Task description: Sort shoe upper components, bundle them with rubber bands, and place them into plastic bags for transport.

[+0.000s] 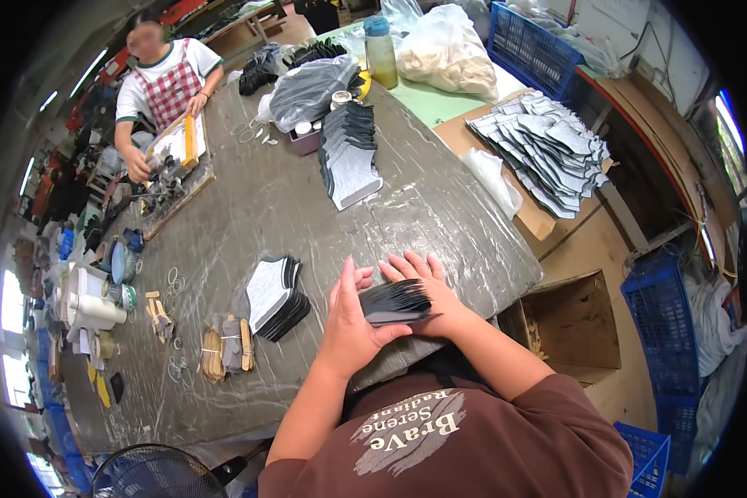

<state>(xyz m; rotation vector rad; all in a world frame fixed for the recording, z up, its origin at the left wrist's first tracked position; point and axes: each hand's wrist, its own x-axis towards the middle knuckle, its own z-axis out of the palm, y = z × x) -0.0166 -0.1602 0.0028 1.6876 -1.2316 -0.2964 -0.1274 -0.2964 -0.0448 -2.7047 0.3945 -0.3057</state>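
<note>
Between my two hands, above the table's near edge, is a stack of thin dark cut pieces (pixel 394 302), with many layered edges showing. My left hand (pixel 347 322) presses the stack from the left, its thumb along the near side. From the right, my right hand (pixel 436 297) grips the other end, its fingertips pointing away from me over the tabletop. To the left of my hands lies another stack of cut pieces (pixel 275 297), grey-white on top with black edges.
Bundles of tan and grey strips (pixel 227 347) lie at left on the dark table (pixel 224 216). Farther off, a fanned row of cut pieces (pixel 350 162) runs beside a purple box (pixel 305 141). A co-worker (pixel 162 91) works across the table. At right are a large pile (pixel 548 149) and blue crates (pixel 660 307).
</note>
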